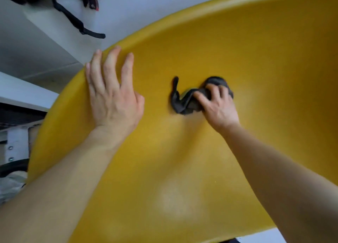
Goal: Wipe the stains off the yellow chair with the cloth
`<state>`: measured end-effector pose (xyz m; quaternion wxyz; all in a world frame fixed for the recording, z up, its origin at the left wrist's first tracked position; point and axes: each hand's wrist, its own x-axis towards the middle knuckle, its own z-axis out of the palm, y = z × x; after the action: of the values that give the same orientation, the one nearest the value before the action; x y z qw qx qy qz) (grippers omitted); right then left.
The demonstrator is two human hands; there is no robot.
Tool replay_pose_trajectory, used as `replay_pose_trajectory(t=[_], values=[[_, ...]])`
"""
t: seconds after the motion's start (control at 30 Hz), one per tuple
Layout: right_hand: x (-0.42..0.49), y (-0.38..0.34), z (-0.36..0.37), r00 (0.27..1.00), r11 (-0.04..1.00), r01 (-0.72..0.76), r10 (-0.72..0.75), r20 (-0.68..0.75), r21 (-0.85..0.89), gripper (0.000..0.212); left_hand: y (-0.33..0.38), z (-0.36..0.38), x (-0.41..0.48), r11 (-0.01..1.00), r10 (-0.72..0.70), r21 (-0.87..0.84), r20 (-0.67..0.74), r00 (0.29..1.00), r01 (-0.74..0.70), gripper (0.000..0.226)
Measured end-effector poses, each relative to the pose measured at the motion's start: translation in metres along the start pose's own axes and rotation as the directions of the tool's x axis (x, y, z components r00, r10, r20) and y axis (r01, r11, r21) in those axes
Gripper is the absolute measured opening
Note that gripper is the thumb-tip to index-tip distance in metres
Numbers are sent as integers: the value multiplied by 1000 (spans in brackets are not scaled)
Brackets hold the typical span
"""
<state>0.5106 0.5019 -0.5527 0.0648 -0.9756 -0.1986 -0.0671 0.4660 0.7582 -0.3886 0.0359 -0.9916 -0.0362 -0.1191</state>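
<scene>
The yellow chair (247, 59) fills most of the view, its curved plastic shell seen from close above. My right hand (218, 103) presses a crumpled dark grey cloth (184, 101) against the shell near the middle, with a tail of cloth sticking out to the left. My left hand (113, 94) lies flat on the shell near its left rim, fingers spread, holding nothing. A pale whitish patch (177, 200) shows on the seat lower down, between my forearms.
White shelving (27, 50) stands to the left behind the chair's rim. A black strap (76, 23) hangs down over it from a dark bag at the top left. A metal bracket with bolts (12, 151) and a dark wheel sit at the left edge.
</scene>
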Motion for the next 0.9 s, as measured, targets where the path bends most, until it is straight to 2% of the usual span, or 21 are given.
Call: replay_pose_trajectory(t=[0.03,0.07,0.1,0.13,0.17,0.2,0.23,0.27,0.3,0.33,0.37,0.4,0.43,0.5,0.57,0.63,0.67,0.73,0.77,0.8,0.9], values=[[10,7,-9,972,976,-210,215,-95,56,50,1,1,1,1000,-17,6,-11,1000,17,80],[23,10,-18,880,896,-421,442,-175,143,52,2,2,3,999,-37,12,-28,999,37,81],[40,8,-26,739,768,-587,637,-218,256,56,4,2,4,998,-67,15,-50,996,68,83],[58,1,-34,601,644,-677,763,-237,355,59,4,2,5,994,-103,15,-72,992,105,83],[74,-13,-40,528,577,-701,815,-239,419,62,4,3,7,991,-131,10,-93,987,133,82],[82,-31,-44,531,577,-687,813,-238,442,64,4,4,8,989,-143,7,-110,984,145,80],[81,-53,-44,600,636,-638,764,-239,434,66,4,5,9,989,-145,8,-123,982,147,79],[74,-78,-41,719,737,-527,652,-241,423,67,4,6,9,988,-148,13,-138,979,152,78],[61,-105,-34,857,847,-342,459,-235,406,64,5,7,8,987,-154,18,-156,976,159,77],[42,-132,-26,960,923,-78,171,-220,377,57,6,7,8,986,-157,21,-175,972,163,77],[24,-153,-19,967,927,201,-137,-212,316,50,8,8,8,986,-158,22,-186,970,164,77],[15,-159,-11,908,879,408,-361,-212,246,45,8,8,8,986,-155,24,-190,969,163,77],[17,-152,-7,854,838,512,-474,-213,189,43,8,9,8,987,-150,26,-191,970,158,77],[36,-114,-8,876,893,438,-397,-274,107,42,6,11,8,990,-131,31,-197,972,140,78],[48,-61,-14,930,975,202,-162,-331,90,45,3,14,7,991,-118,35,-209,971,128,79],[52,-19,-27,927,975,-82,150,-342,207,49,3,17,6,991,-116,38,-208,971,126,81],[55,-12,-35,870,903,-255,370,-325,345,52,2,18,7,991,-115,38,-212,970,126,81],[72,-31,-44,656,662,-510,712,-250,548,59,3,17,9,993,-109,26,-227,968,118,79],[83,-50,-48,591,602,-562,772,-233,568,62,4,15,9,993,-108,20,-228,968,116,78],[91,-73,-51,586,595,-576,778,-225,560,63,4,13,9,993,-110,13,-224,968,116,76],[84,-143,-48,760,748,-432,603,-242,504,59,2,5,8,993,-116,-37,-190,975,110,72]])
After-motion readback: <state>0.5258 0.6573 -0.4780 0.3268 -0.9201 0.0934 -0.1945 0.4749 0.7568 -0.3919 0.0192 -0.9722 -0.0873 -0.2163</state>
